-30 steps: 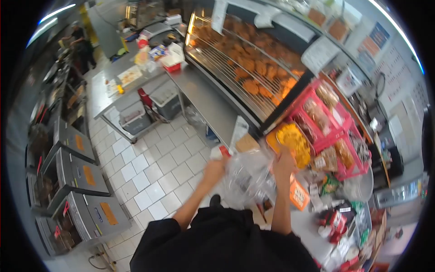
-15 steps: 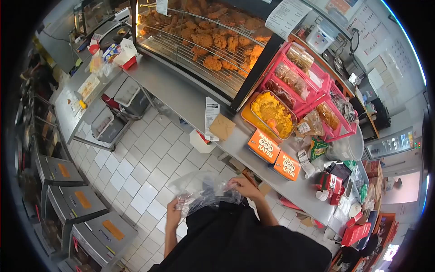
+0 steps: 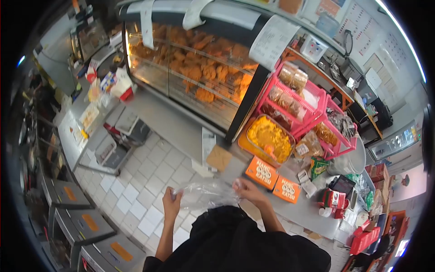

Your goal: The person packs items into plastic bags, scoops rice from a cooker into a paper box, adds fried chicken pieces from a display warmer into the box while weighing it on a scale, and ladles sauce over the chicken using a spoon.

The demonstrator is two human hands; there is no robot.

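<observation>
A clear plastic bag (image 3: 206, 194) is stretched between my two hands in front of my body, over the tiled floor. My left hand (image 3: 171, 202) grips its left edge, fingers closed. On the other side my right hand (image 3: 248, 190) pinches the bag's right edge near the counter. The bag looks see-through, and I cannot make out anything inside it. Nearest to my right hand on the steel counter are two orange "Mang Katsu" boxes (image 3: 262, 172) and a brown paper piece (image 3: 219, 158).
A lit glass display case (image 3: 199, 68) of fried chicken stands on the counter (image 3: 176, 119). To its right are a tray of yellow food (image 3: 270, 139) and pink baskets (image 3: 294, 106). Grey lidded bins (image 3: 97, 226) line the left; a white side table (image 3: 74, 129) stands beyond.
My view has tilted up, showing more of the display case. Both hands have risen slightly with the bag, which now looks pulled more taut between them.
</observation>
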